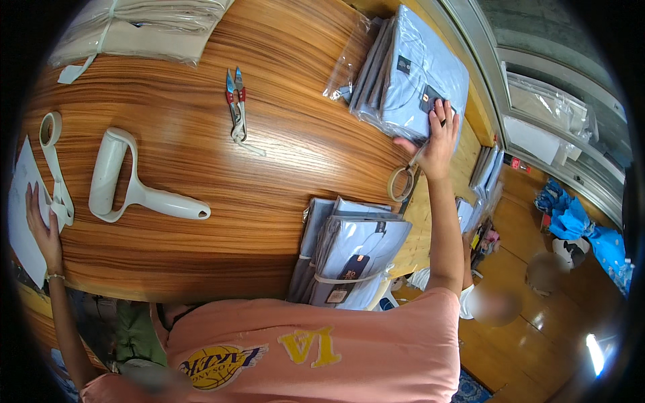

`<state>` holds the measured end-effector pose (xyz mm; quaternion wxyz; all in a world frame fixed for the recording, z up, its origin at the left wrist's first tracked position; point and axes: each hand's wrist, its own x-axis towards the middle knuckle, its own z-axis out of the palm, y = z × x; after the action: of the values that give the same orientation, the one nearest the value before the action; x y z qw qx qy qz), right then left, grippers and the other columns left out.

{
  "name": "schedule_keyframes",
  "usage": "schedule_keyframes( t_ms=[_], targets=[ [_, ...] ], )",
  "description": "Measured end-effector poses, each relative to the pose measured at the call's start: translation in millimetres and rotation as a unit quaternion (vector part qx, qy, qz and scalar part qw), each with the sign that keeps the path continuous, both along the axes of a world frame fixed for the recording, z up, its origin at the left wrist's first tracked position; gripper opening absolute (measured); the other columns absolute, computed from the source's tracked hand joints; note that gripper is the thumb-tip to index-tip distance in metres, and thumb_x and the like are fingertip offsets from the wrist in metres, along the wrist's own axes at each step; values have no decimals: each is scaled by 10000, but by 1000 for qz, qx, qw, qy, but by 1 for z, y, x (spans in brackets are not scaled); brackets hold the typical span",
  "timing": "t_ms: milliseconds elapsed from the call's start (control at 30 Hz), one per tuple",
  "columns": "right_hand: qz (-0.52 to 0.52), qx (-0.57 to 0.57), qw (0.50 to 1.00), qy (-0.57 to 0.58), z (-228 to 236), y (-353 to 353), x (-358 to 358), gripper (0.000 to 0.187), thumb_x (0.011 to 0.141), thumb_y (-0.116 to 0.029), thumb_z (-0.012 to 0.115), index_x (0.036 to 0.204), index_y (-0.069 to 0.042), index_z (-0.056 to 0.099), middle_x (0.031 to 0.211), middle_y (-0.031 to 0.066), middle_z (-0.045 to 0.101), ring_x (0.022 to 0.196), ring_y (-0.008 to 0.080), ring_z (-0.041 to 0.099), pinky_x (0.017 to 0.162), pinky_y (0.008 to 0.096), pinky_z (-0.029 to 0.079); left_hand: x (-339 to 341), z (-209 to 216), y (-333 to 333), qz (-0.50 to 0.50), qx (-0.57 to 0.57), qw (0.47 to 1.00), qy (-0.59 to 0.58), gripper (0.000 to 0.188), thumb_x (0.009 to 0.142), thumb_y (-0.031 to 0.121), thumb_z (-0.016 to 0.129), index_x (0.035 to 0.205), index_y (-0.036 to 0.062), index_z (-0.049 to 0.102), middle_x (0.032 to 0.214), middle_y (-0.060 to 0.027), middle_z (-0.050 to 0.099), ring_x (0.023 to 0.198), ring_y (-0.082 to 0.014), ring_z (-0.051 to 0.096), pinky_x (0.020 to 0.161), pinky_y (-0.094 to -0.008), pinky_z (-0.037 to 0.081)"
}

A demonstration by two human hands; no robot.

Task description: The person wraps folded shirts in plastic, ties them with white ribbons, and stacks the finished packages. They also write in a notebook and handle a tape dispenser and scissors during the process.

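Observation:
My right hand [438,141] rests fingers spread on a stack of light blue folded shirts [418,70] in clear bags. Just below its wrist side lies a roll of tape [401,184], with a strip running up to the palm. At the far left, my left hand [43,234] has its fingers stretched out over a white sheet of paper [25,208]. Beside those fingers is a white looped thing [59,171] with a ring at its upper end; its kind is unclear. A second bundle of bagged blue shirts [359,248], tied with a white band, stands at the table's near edge.
On the wooden table [282,154] lie a white lint roller [111,178] and red-handled thread snips [236,101]. A tied bundle of beige bagged cloth [144,33] sits at the far left. To the right are a window frame [531,60], blue wrapped cloth [571,218] and another person [465,302].

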<state>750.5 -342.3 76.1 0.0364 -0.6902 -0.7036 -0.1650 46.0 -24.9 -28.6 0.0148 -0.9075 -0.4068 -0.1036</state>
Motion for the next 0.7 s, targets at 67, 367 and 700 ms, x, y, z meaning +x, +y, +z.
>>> schedule_keyframes(
  t_ms=[67, 367, 700],
  targets=[
    [7, -25, 1000, 9, 13, 6, 6, 759, 627, -363, 771, 1237, -46, 451, 1322, 171, 473, 1248, 350, 420, 1022, 500, 311, -1, -2, 0, 0, -2, 1000, -6, 509, 936, 334, 416, 1403, 147, 337, 1473, -70, 274, 1358, -269, 238, 1101, -451, 200],
    [-163, 44, 960, 224, 88, 38, 36, 599, 691, -113, 794, 1197, 38, 511, 1142, 192, 595, 1051, 231, 574, 926, 325, 428, -3, -3, -1, 19, -19, 1000, -12, 497, 934, 312, 425, 1393, 135, 352, 1466, -78, 286, 1355, -274, 245, 1099, -445, 202],
    [-52, -63, 996, 30, 37, 13, 11, 774, 602, -302, 781, 1258, -21, 480, 1294, 179, 492, 1185, 335, 477, 970, 419, 387, -9, -9, -2, 40, -51, 998, -26, 478, 929, 261, 434, 1385, 132, 367, 1463, -77, 294, 1351, -267, 255, 1096, -436, 201]
  ],
)
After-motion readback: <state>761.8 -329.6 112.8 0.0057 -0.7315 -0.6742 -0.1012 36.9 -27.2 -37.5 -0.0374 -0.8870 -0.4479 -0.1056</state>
